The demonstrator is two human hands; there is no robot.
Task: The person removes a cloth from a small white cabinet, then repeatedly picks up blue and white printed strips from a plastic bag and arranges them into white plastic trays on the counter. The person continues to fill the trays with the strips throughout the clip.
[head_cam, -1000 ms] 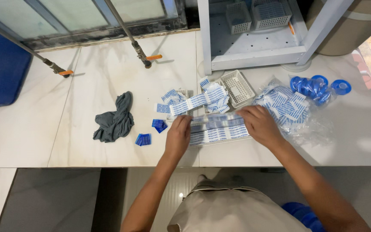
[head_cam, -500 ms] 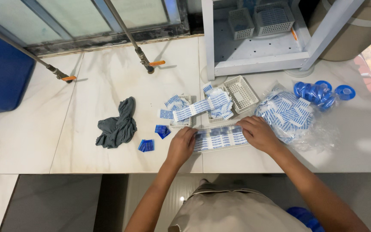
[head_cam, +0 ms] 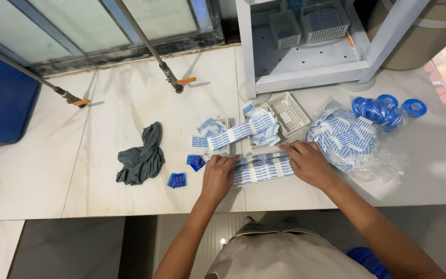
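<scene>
Both hands press a strip (head_cam: 263, 168) of blue-and-white packets flat near the counter's (head_cam: 104, 129) front edge, its long axis running left to right. Left hand (head_cam: 218, 174) fingers lie together on its left end; right hand (head_cam: 308, 163) fingers, slightly spread, cover its right end. Loose packets (head_cam: 238, 130) lie just behind, a grey rag (head_cam: 141, 155) farther left.
</scene>
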